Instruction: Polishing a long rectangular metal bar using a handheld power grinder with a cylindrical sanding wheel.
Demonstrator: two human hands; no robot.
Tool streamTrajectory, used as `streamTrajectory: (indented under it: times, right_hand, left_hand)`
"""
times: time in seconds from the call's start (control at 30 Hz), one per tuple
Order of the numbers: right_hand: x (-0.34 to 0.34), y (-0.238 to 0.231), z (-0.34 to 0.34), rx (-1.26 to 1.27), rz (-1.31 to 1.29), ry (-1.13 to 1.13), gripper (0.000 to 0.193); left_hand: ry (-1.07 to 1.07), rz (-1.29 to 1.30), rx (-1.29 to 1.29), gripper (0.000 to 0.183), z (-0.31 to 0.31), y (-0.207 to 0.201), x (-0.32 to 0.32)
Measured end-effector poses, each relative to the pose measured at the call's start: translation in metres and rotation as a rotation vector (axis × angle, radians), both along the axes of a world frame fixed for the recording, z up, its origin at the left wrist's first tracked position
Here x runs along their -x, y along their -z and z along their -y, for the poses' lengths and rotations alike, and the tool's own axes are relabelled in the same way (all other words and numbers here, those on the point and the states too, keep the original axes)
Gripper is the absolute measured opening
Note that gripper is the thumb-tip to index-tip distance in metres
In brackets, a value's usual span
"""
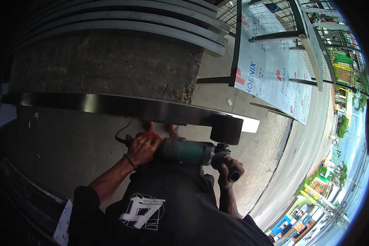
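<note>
1. The left hand (142, 148) is closed around the rear grip of the green power polisher (184, 151).
2. The right hand (229, 167) is clenched on its black side handle (234, 176).
3. The polisher's dark cylindrical wheel (226, 129) touches the end of the long shiny metal bar (123, 105), which lies across the wooden bench (106, 61).

The person wears a black shirt (168, 205) with a white angular logo print (143, 211) on the chest. The sleeves are short and black. A thin dark band (130, 162) goes around the left wrist. Both forearms are bare.
</note>
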State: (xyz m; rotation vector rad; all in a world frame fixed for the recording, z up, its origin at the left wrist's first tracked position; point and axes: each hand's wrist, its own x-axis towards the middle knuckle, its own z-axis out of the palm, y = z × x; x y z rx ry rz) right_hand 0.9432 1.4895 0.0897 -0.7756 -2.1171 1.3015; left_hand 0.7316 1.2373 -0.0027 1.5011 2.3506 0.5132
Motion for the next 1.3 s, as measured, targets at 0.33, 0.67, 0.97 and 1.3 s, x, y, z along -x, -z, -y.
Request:
streamTrajectory:
  times: [0.33,0.67,0.97,1.3]
  right_hand:
    - [0.021,-0.005,-0.012,-0.051,-0.011,0.044,0.038]
    - [0.019,-0.010,-0.010,-0.034,-0.019,0.041,0.038]
    - [0.002,-0.010,-0.003,-0.014,-0.071,0.031,0.038]
    - [0.000,-0.036,0.003,-0.121,0.027,0.112,0.029]
  left_hand:
    - [0.059,0.110,0.082,0.048,-0.010,0.011,0.007]
    - [0.024,0.085,0.086,0.043,-0.015,0.011,0.001]
    - [0.050,0.108,-0.008,0.044,-0.013,0.012,-0.002]
    - [0.090,0.026,-0.075,0.033,-0.016,0.013,-0.019]
